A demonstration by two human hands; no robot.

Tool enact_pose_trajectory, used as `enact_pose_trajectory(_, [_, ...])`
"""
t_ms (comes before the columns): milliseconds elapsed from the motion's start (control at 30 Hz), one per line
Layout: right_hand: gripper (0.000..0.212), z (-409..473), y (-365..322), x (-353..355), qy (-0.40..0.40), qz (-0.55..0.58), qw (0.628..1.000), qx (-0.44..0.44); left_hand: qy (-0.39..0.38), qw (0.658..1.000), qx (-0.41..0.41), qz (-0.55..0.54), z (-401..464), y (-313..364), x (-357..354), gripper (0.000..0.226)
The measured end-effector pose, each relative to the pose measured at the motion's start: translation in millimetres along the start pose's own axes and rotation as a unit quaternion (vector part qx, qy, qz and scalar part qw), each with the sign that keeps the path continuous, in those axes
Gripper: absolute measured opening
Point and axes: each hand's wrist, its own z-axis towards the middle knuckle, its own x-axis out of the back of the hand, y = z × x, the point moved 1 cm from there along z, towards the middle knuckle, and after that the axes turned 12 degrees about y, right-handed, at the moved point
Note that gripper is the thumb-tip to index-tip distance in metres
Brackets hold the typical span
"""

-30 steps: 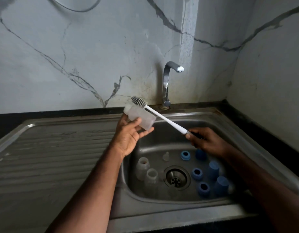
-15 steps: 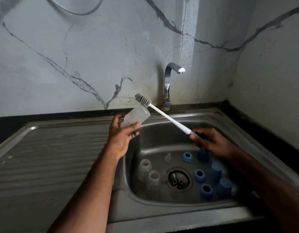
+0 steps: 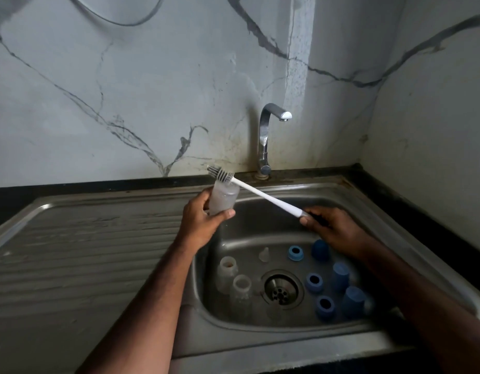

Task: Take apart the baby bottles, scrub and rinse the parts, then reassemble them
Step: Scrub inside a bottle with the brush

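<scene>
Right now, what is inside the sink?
In the sink lie two clear bottles, a teat and blue rings and caps around the drain. The right arm hides some.

Three clear bottles are showing: one held (image 3: pixel 223 198), two standing in the basin (image 3: pixel 227 269) (image 3: pixel 242 288); three blue rings (image 3: pixel 295 252) (image 3: pixel 314 282) (image 3: pixel 325 306); three blue caps (image 3: pixel 320 249) (image 3: pixel 341 276) (image 3: pixel 353 300); one nipple (image 3: pixel 264 255); one brush (image 3: pixel 257 194); one tap (image 3: pixel 265 136).

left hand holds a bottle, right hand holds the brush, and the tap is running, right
Not quite: the tap is off; the head view shows no water coming from its spout. The rest stands: the left hand holds a bottle, the right hand holds the brush.
</scene>
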Motion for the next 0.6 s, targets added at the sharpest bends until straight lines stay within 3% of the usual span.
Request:
enact_pose_trajectory(100, [0.021,0,4,5,-0.001,-0.002,1.0,-0.003,0.035,0.999,0.017,-0.003,5,-4,9,0.062])
enact_pose_trajectory(200, [0.019,0,9,13,0.007,-0.01,1.0,-0.019,0.009,1.0,-0.006,0.017,2,-3,9,0.067])
enact_pose_trajectory(400, [0.022,2,8,8,-0.003,-0.005,1.0,-0.002,0.03,1.0,0.008,-0.003,5,-3,10,0.051])
enact_pose_trajectory(600, [0.017,4,6,-1,0.003,-0.008,1.0,0.004,-0.011,0.999,-0.026,0.019,1,1,0,0.063])
